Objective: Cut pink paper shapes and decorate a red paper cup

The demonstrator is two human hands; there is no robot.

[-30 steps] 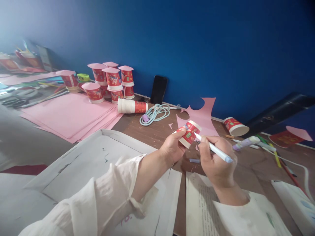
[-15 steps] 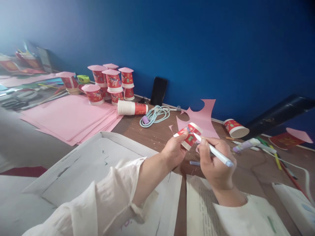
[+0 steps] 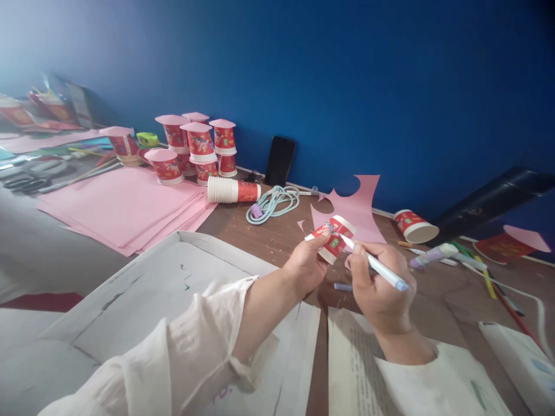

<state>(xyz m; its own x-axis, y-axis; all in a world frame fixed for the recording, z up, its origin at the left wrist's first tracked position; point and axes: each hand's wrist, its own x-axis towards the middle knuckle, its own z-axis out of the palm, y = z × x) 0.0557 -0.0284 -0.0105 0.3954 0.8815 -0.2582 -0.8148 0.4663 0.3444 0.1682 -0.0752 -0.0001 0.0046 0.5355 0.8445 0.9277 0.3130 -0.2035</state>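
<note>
In my left hand [image 3: 307, 263] is a red patterned paper cup [image 3: 339, 234], tilted on its side, with the thumb across its printed wall. My right hand [image 3: 384, 283] pinches a white marker pen [image 3: 381, 268] with a pale blue end. The pen's tip meets the cup's side or is very close to it; which of these I cannot tell. Below the cup, a small blue pen cap [image 3: 343, 287] lies on the brown table [image 3: 243, 231]. Behind the cup is a pink paper sheet [image 3: 359, 202] with rounded cut-outs.
Stacked cups with pink paper cones [image 3: 202, 141] stand by the blue wall, near a nested stack of cups [image 3: 234, 190]. A pale cord [image 3: 277, 203], a phone [image 3: 280, 160] and pink sheets [image 3: 125, 202] lie around. At right are a loose cup [image 3: 414, 226] and a glue stick [image 3: 433, 255].
Both hands stay almost in place. The cup has shifted very slightly, and the pen remains at its side.
</note>
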